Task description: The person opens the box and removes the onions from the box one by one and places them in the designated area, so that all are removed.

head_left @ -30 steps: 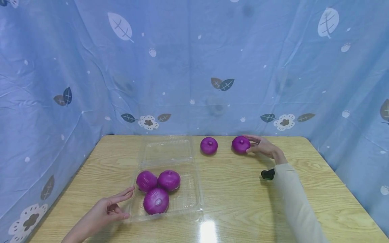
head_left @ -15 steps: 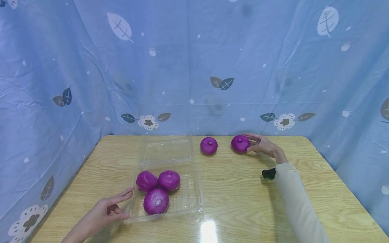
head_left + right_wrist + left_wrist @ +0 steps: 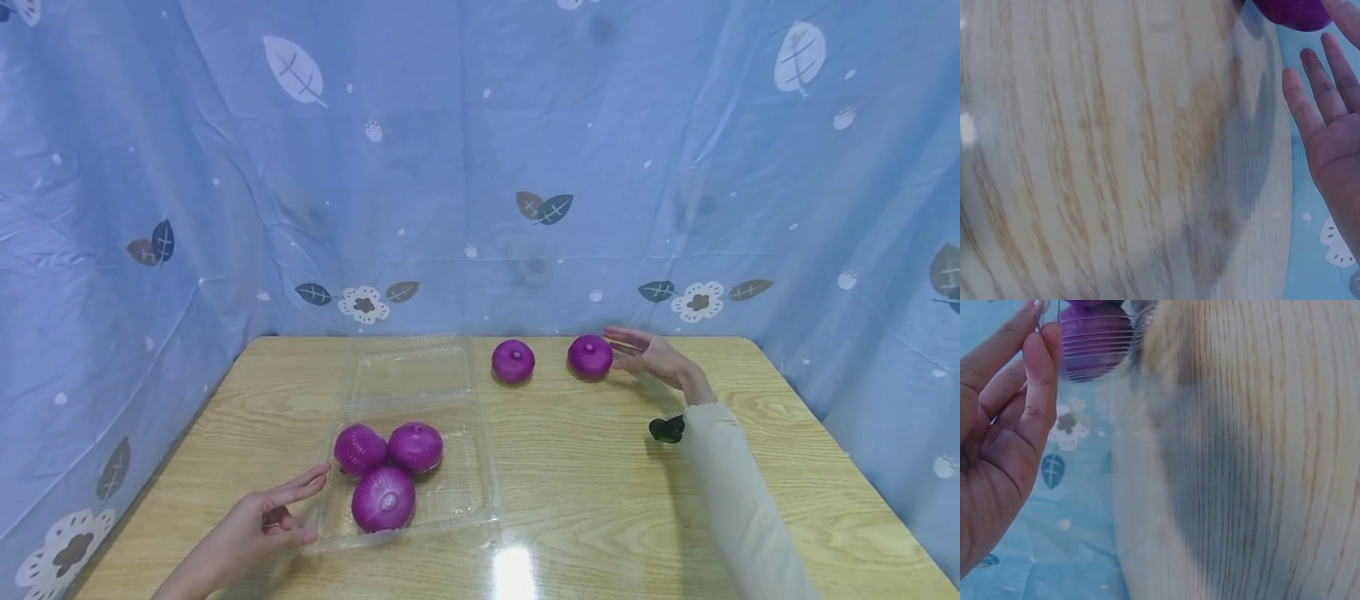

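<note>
My left hand [image 3: 258,525] is at the left rim of an opened clear plastic clamshell box [image 3: 457,521], pinching that rim between fingers and thumb. In the left wrist view the left hand [image 3: 1007,419] has its fingertips on the clear edge. Three purple onions lie in the box: a back left onion [image 3: 360,450], a back right onion [image 3: 416,447] and a front onion [image 3: 383,499]. At the back of the table my right hand [image 3: 652,360] is beside another purple onion [image 3: 590,357]. The right wrist view shows the right hand [image 3: 1338,125] with straight, spread fingers near that onion [image 3: 1297,12].
A fifth purple piece, an onion [image 3: 513,362], sits between the box's lid [image 3: 412,375] and the right-hand onion. A small black object [image 3: 666,429] shows by the right sleeve [image 3: 738,492]. Blue patterned cloth [image 3: 465,167] hangs behind the wooden table [image 3: 577,467].
My right hand has loosened from the back right onion and drawn slightly to the right, its fingers more spread. The left hand, box and other onions stay in place; the view shifts slightly.
</note>
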Demonstrator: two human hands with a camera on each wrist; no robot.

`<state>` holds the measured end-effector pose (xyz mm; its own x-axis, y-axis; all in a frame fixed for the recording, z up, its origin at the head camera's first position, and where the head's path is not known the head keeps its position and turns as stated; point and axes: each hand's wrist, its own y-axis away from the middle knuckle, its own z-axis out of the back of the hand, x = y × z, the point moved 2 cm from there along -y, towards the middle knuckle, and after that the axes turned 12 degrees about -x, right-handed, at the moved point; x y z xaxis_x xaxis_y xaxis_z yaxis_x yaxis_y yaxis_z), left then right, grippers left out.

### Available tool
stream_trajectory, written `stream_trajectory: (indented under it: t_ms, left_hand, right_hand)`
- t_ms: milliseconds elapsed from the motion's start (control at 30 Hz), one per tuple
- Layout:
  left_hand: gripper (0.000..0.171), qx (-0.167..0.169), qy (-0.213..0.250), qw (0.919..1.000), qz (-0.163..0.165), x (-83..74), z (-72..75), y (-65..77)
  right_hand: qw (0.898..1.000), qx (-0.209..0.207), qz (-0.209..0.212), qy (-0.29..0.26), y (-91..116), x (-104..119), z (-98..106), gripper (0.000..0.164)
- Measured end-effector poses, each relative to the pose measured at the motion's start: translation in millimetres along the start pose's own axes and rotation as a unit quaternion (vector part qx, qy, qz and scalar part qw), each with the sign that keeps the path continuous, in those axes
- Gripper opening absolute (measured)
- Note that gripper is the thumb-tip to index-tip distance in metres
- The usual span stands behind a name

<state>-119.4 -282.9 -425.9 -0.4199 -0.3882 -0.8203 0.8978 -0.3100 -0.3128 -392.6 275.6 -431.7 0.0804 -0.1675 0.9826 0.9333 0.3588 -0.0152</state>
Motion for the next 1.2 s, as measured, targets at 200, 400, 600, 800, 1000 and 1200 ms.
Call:
stream_trajectory:
  t_ms: [200,400,600,800,1000,1200]
  left_hand:
    - [0.060,-0.003,-0.009,0.9999,0.004,-0.3,1.0,1.1]
    - [0.061,-0.006,-0.004,0.9999,0.012,-0.3,0.5,0.2]
    - [0.066,-0.001,-0.008,0.9999,0.014,1.1,1.3,-0.9]
    - [0.064,-0.001,-0.021,0.9984,0.053,2.2,0.7,0.8]
    - [0.066,0.002,-0.019,0.9992,0.036,2.0,0.5,0.1]
    - [0.069,0.005,-0.013,0.9999,0.008,2.4,1.2,-0.6]
  right_hand:
    - [0.998,-0.063,0.029,0.001,4.4,2.9,5.5,0.065]
    - [0.991,-0.113,0.058,-0.039,11.1,6.8,0.8,0.062]
    - [0.988,-0.103,0.089,-0.071,12.5,14.3,-20.6,0.060]
    - [0.991,-0.046,0.103,-0.075,14.1,27.5,-55.9,0.058]
    - [0.992,0.022,0.107,-0.070,22.3,37.3,-87.9,0.055]
    - [0.989,0.081,0.102,-0.065,34.0,45.9,-119.1,0.051]
